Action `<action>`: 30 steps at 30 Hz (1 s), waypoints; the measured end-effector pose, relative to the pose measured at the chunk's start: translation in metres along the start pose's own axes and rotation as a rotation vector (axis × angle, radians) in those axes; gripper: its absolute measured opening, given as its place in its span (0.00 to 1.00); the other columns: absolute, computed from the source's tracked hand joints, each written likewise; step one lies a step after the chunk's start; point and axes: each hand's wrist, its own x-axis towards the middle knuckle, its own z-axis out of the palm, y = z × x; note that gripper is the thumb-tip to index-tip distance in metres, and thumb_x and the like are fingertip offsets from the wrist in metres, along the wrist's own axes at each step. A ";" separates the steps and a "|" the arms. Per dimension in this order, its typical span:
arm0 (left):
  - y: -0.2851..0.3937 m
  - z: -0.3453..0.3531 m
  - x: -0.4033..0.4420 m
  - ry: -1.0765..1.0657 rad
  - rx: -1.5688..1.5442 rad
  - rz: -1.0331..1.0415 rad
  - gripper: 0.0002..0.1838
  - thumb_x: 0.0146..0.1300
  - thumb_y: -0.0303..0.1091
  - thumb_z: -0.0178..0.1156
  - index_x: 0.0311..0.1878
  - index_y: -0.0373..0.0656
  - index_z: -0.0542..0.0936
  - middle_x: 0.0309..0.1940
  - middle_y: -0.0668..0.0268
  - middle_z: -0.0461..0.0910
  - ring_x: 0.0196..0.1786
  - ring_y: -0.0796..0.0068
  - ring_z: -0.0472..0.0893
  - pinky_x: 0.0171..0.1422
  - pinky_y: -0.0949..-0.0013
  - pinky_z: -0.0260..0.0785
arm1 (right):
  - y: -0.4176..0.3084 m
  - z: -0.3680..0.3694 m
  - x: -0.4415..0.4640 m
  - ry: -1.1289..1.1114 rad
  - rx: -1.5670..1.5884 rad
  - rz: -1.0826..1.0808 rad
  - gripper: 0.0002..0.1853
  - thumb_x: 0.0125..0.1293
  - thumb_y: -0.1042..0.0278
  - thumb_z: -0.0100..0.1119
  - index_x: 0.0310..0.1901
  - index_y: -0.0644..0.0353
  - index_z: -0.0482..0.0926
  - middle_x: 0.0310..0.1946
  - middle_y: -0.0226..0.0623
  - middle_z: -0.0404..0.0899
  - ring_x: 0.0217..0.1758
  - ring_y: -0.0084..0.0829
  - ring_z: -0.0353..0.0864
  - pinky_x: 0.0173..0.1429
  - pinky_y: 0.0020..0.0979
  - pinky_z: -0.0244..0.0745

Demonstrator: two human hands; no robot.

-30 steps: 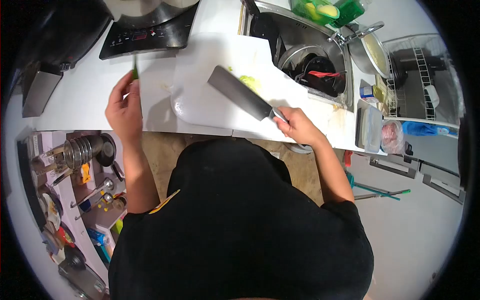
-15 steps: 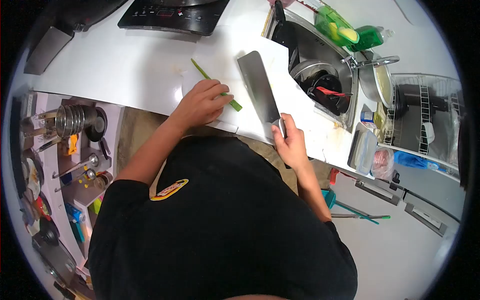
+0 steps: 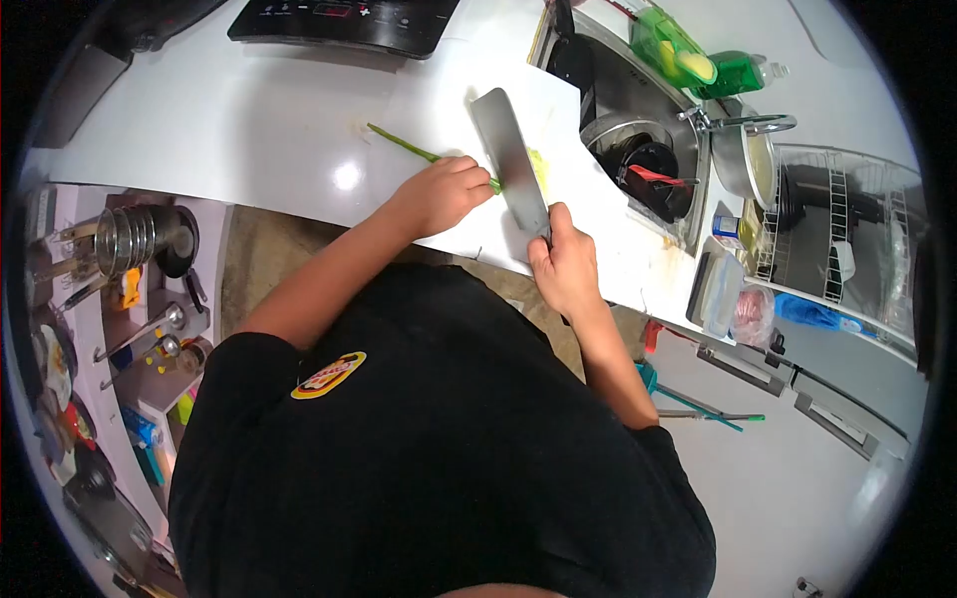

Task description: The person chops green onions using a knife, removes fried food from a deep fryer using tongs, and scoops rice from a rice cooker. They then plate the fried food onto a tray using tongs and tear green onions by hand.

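My left hand (image 3: 446, 193) is closed over a long, thin green vegetable (image 3: 399, 143), pressing it to the white surface. Its narrow tail sticks out to the upper left, and a short green end shows by my fingertips, close to the blade. In my right hand (image 3: 566, 261) is a cleaver (image 3: 509, 149), gripped by its dark handle. The broad grey blade points away from me, just right of the vegetable's end; I cannot tell whether it touches. Pale yellow-green pieces (image 3: 539, 169) lie along the blade's right side, partly hidden by it.
A black induction cooker (image 3: 344, 22) stands at the back. On the right is a steel sink (image 3: 638, 75) with pans in it, then a dish rack (image 3: 837, 224). A lidded plastic container (image 3: 720, 296) sits near the counter's right front. Shelves (image 3: 150, 384) with utensils stand at left.
My left hand and the green vegetable have moved right, toward the cleaver. The blade has shifted slightly, and pale green pieces now show beside it. The view has shifted a little.
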 end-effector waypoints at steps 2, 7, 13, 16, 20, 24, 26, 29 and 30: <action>0.001 0.000 -0.001 0.002 -0.063 -0.047 0.13 0.51 0.26 0.56 0.42 0.40 0.80 0.41 0.65 0.77 0.47 0.67 0.74 0.55 0.65 0.68 | 0.000 0.001 0.001 -0.038 -0.013 0.043 0.09 0.58 0.72 0.51 0.36 0.65 0.64 0.26 0.58 0.76 0.30 0.61 0.76 0.35 0.52 0.70; 0.002 -0.003 0.001 0.006 -0.068 -0.039 0.15 0.52 0.25 0.56 0.45 0.40 0.80 0.45 0.65 0.78 0.50 0.65 0.74 0.57 0.63 0.67 | 0.004 0.003 0.007 0.043 -0.118 -0.080 0.09 0.62 0.69 0.53 0.38 0.62 0.65 0.28 0.57 0.77 0.30 0.59 0.77 0.36 0.53 0.71; -0.005 -0.006 -0.002 -0.048 -0.107 0.029 0.16 0.53 0.25 0.55 0.46 0.40 0.80 0.45 0.64 0.78 0.50 0.64 0.74 0.57 0.62 0.67 | 0.013 -0.001 0.005 0.008 -0.152 -0.165 0.08 0.61 0.72 0.51 0.39 0.62 0.64 0.27 0.57 0.77 0.30 0.58 0.77 0.35 0.53 0.71; -0.003 -0.004 0.000 -0.034 -0.094 0.002 0.16 0.53 0.25 0.54 0.46 0.40 0.79 0.44 0.64 0.77 0.49 0.64 0.74 0.56 0.64 0.67 | 0.015 -0.002 0.001 -0.025 -0.135 -0.117 0.08 0.61 0.73 0.50 0.40 0.61 0.63 0.26 0.57 0.77 0.29 0.59 0.77 0.36 0.53 0.71; -0.002 -0.006 0.005 -0.083 -0.070 -0.015 0.13 0.54 0.27 0.55 0.44 0.40 0.79 0.41 0.64 0.77 0.48 0.65 0.74 0.54 0.67 0.69 | 0.016 0.002 0.005 -0.021 -0.143 -0.082 0.08 0.62 0.72 0.51 0.40 0.61 0.64 0.24 0.56 0.77 0.28 0.59 0.77 0.34 0.53 0.71; -0.010 -0.011 0.007 -0.088 -0.059 0.058 0.11 0.54 0.28 0.54 0.41 0.39 0.78 0.40 0.64 0.76 0.48 0.66 0.74 0.53 0.67 0.69 | 0.017 -0.002 0.005 0.021 -0.147 -0.144 0.09 0.64 0.70 0.52 0.43 0.60 0.66 0.21 0.53 0.76 0.26 0.57 0.77 0.31 0.50 0.70; -0.013 -0.021 0.005 -0.202 -0.091 0.076 0.10 0.54 0.29 0.54 0.40 0.40 0.78 0.41 0.64 0.76 0.49 0.67 0.74 0.51 0.67 0.69 | 0.018 -0.003 0.003 0.022 -0.135 -0.157 0.10 0.64 0.68 0.52 0.43 0.60 0.66 0.21 0.54 0.76 0.26 0.57 0.77 0.32 0.52 0.71; -0.015 -0.019 0.000 -0.193 -0.034 0.087 0.11 0.55 0.29 0.53 0.41 0.40 0.79 0.42 0.65 0.76 0.50 0.67 0.73 0.53 0.66 0.68 | 0.021 -0.004 -0.002 0.035 -0.136 -0.174 0.11 0.64 0.69 0.52 0.45 0.59 0.66 0.20 0.53 0.76 0.25 0.57 0.77 0.31 0.52 0.72; -0.013 -0.017 -0.001 -0.190 -0.036 0.088 0.11 0.55 0.29 0.53 0.41 0.40 0.79 0.42 0.65 0.76 0.50 0.67 0.73 0.53 0.66 0.68 | 0.019 -0.005 -0.004 0.003 -0.167 -0.160 0.10 0.64 0.70 0.52 0.45 0.59 0.66 0.20 0.52 0.76 0.25 0.57 0.77 0.31 0.52 0.72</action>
